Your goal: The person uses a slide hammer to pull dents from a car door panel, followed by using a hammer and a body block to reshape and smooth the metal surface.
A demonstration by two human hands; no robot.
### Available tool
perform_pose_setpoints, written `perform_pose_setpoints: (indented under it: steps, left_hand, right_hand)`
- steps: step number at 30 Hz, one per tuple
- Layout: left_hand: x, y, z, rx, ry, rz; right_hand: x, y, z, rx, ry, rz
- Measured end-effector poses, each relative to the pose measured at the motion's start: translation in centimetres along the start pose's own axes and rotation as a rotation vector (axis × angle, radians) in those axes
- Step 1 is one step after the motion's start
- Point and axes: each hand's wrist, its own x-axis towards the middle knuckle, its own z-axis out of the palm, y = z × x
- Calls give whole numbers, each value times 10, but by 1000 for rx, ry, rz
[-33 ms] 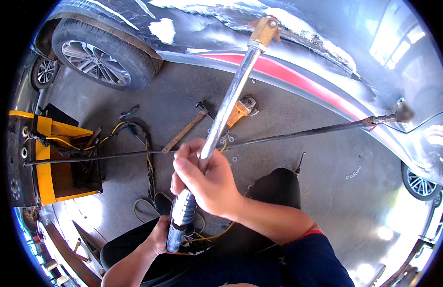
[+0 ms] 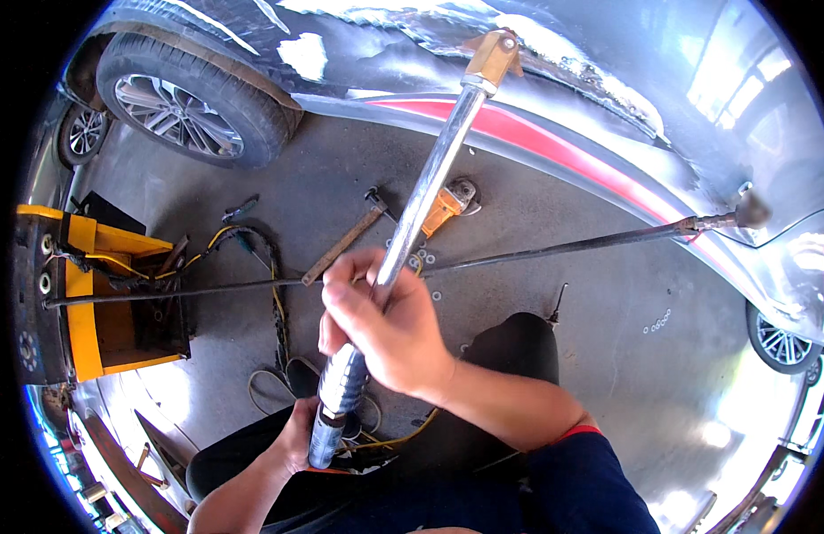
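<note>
Hands (image 2: 385, 329) gripping steel slide-hammer rod (image 2: 430, 187) (both wrapped), against car panel (image 2: 608, 107)

A car body repair workshop: a dented, sanded car body (image 2: 554, 98) stands on bare concrete floor (image 2: 608, 303), beside an angle grinder (image 2: 449, 205), hammer (image 2: 345, 245) and yellow welding machine (image 2: 100, 303).

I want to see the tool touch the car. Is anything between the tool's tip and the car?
Nothing visible. The tool, held by the right hand and left hand, has its tan tip right at the car. The thin rod crosses it lower down, not at the tip.
</note>
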Motion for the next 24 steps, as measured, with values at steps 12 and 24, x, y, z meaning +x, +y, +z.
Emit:
perform_pose_setpoints:
  steps: [12,24]
  left_hand:
    - [10,-7,-7,161,176,181]
    - [14,5,-18,293,62,-4]
  right_hand:
    - [-21,41,-6,88,-16,-131]
    - [-26,12,-4,-74,-102,-52]
